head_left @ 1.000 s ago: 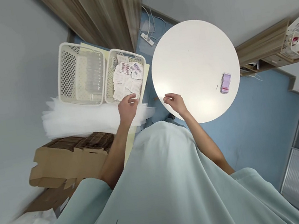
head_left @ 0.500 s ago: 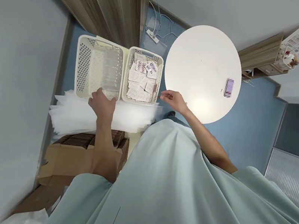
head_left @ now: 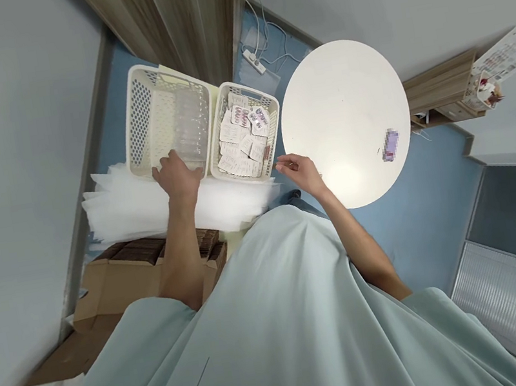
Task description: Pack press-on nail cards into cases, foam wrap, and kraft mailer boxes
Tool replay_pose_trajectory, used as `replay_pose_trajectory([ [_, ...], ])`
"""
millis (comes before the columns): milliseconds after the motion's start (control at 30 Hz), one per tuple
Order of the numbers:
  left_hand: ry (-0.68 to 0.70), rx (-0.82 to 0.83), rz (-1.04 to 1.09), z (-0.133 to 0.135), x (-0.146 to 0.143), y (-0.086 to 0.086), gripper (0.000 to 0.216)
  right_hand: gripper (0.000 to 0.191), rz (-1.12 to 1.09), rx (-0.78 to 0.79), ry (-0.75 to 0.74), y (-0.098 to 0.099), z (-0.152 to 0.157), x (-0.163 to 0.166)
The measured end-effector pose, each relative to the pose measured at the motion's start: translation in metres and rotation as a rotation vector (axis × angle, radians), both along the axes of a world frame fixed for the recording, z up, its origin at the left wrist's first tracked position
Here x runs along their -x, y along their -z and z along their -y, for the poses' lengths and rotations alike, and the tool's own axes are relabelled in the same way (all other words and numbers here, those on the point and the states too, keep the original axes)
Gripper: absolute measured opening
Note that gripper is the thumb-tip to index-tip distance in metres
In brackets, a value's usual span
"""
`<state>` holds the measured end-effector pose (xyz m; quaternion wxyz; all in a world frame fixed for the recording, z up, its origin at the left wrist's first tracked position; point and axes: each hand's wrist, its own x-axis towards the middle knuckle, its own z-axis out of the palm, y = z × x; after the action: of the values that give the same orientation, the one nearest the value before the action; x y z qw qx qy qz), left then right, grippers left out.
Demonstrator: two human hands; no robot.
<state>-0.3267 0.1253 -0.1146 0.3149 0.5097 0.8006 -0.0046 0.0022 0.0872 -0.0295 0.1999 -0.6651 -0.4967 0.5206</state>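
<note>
My left hand (head_left: 178, 178) is over the near end of the larger cream basket (head_left: 129, 132), with its fingers spread and bent downward. Clear plastic cases (head_left: 191, 125) lie in a row along the right side of that basket. The left fingertips are partly hidden, and I see nothing held in them. My right hand (head_left: 302, 171) hovers between the smaller basket (head_left: 275, 108) and the round table, thumb and fingers apart, nothing visible in it. White cards (head_left: 237, 154) fill the smaller basket, several with pink or purple press-on nails (head_left: 240, 116) on top.
A white round table (head_left: 341, 101) stands at right, with a blurred-out purple object (head_left: 390, 144) on it. White foam sheets (head_left: 142, 205) lie before the baskets. Nearer are cardboard boxes (head_left: 121, 286). A power strip (head_left: 253, 62) with cables lies on the floor behind.
The view has turned slightly, so the table and baskets appear a little further left. Both hands keep nearly the same pose and place.
</note>
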Motion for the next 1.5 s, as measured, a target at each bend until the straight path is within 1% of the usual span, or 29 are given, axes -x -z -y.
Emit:
replay_pose_trajectory([
  [133,-0.05,-0.017,0.008,-0.006,-0.003,-0.006,0.098,0.041,0.021,0.0,-0.019,-0.002,0.006,-0.004],
  [233,-0.111,-0.096,0.038,-0.005,0.001,-0.014,0.103,0.043,0.008,-0.009,-0.02,-0.004,0.01,-0.008],
  [300,-0.132,-0.182,0.062,-0.001,0.004,-0.025,0.105,0.044,-0.008,-0.018,-0.016,-0.004,0.012,-0.01],
  [400,-0.14,-0.329,0.124,0.005,0.003,-0.047,0.106,0.047,-0.054,-0.034,-0.008,-0.004,0.013,-0.014],
  [467,-0.133,-0.403,0.222,0.009,-0.006,-0.061,0.104,0.05,-0.103,-0.045,-0.005,-0.005,0.014,-0.017],
  [533,-0.115,-0.429,0.398,0.012,-0.021,-0.072,0.101,0.054,-0.159,-0.053,-0.015,-0.009,0.015,-0.021],
  [600,-0.086,-0.41,0.621,0.016,-0.043,-0.08,0.1,0.059,-0.208,-0.07,-0.034,-0.017,0.016,-0.028],
  [700,-0.016,-0.362,0.92,0.026,-0.084,-0.088,0.106,0.064,-0.27,-0.105,-0.069,-0.032,0.021,-0.046],
  [767,0.047,-0.33,1.062,0.036,-0.113,-0.096,0.111,0.066,-0.313,-0.116,-0.101,-0.042,0.025,-0.062],
  [833,0.112,-0.297,1.155,0.046,-0.141,-0.104,0.112,0.069,-0.357,-0.109,-0.138,-0.049,0.031,-0.082],
  [967,0.225,-0.239,1.221,0.062,-0.194,-0.119,0.112,0.066,-0.405,-0.078,-0.204,-0.059,0.048,-0.127],
  [1067,0.262,-0.196,1.239,0.07,-0.233,-0.124,0.113,0.065,-0.415,-0.077,-0.201,-0.06,0.063,-0.164],
  [1200,0.258,-0.139,1.241,0.084,-0.288,-0.122,0.114,0.074,-0.466,-0.073,-0.111,-0.051,0.086,-0.208],
  [1300,0.218,-0.081,1.218,0.097,-0.328,-0.118,0.115,0.086,-0.49,-0.062,-0.048,-0.041,0.103,-0.237],
  [1367,0.186,-0.053,1.209,0.105,-0.352,-0.116,0.111,0.092,-0.479,-0.069,-0.021,-0.035,0.114,-0.255],
  [1433,0.174,-0.036,1.217,0.113,-0.372,-0.114,0.107,0.091,-0.455,-0.088,-0.014,-0.032,0.123,-0.273],
  [1500,0.179,-0.021,1.233,0.119,-0.388,-0.113,0.103,0.087,-0.432,-0.108,-0.029,-0.03,0.129,-0.289],
])
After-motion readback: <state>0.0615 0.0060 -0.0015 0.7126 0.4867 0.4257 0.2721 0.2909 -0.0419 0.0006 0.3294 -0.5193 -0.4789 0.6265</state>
